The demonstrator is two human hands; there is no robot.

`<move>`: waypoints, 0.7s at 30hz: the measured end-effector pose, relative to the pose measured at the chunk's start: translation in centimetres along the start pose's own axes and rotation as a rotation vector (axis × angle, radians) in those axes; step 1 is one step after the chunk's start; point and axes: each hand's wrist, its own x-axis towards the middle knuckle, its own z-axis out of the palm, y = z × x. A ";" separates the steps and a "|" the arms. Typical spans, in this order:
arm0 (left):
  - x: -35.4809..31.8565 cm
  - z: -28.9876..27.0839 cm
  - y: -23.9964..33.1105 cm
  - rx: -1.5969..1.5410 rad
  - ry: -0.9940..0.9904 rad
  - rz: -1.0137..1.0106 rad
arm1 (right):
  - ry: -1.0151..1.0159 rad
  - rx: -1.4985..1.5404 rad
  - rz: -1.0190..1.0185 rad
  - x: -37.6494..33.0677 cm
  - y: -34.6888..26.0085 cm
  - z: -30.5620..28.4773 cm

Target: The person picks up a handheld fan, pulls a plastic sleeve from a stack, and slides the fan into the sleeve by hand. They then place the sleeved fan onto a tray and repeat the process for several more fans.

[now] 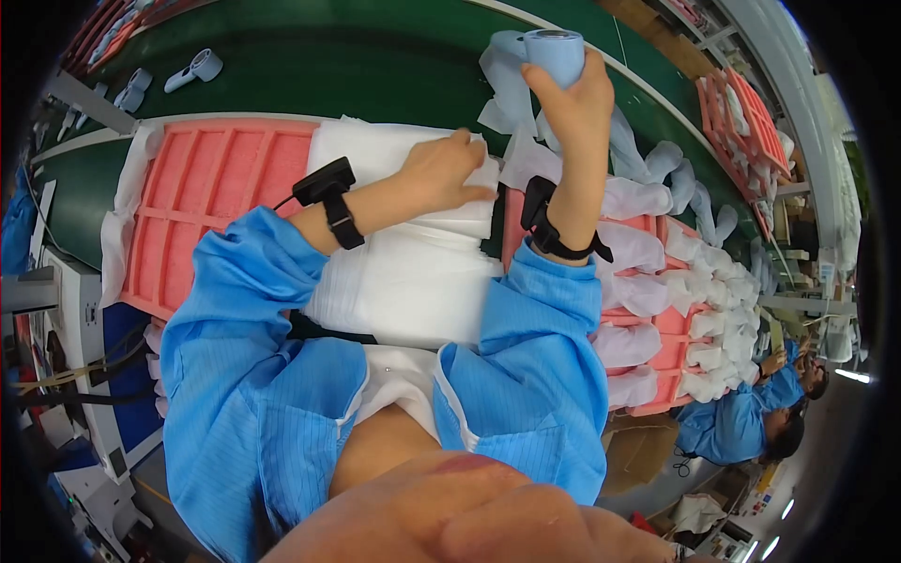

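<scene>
Pale blue device [556, 60], gripped in the right hand [580, 94] at the far side of the bench [375, 68]. Smooth, rounded, barrel-like body; dark disc at its upper end, ringed in the same blue. Lower part hidden by thumb and palm. Cannot tell whether it touches the bench or hangs above it.

Left hand [443, 174] grips nothing visible: fingers spread and slightly bent, over the upper part of a white sheet stack [413, 291]. Contact there hard to judge. Black wrist device on each forearm.

Translucent wraps [504, 86] just beside the right hand, more trailing off to the right. Left of the stack, a pink tray [225, 202] divided by raised ribs. Right of it, further pink trays carrying white-wrapped bundles [627, 291] in rows.

Bench top dark green, pale-edged. Workshop beyond: pink trays stacked [751, 122] at upper right, cardboard box [640, 452] low on the right, a co-worker [727, 422] in blue further off.

Count: one device in hand; another blue device [194, 71] lying far left, at least one more beyond it. Two wrist devices. One ribbed tray at left. Bundles overlap too much to number; sheets likewise.
</scene>
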 end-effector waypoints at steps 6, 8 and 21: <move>-0.6 1.1 -1.6 -0.001 -0.115 -0.011 | -0.156 0.209 0.111 -0.1 -0.9 -2.4; -0.5 0.5 -2.4 -0.186 -0.163 -0.078 | -0.224 0.255 0.131 -0.2 -1.8 -3.1; -0.8 -6.8 -2.4 -1.124 0.217 -0.165 | -0.583 0.533 0.065 -1.0 -2.2 -5.7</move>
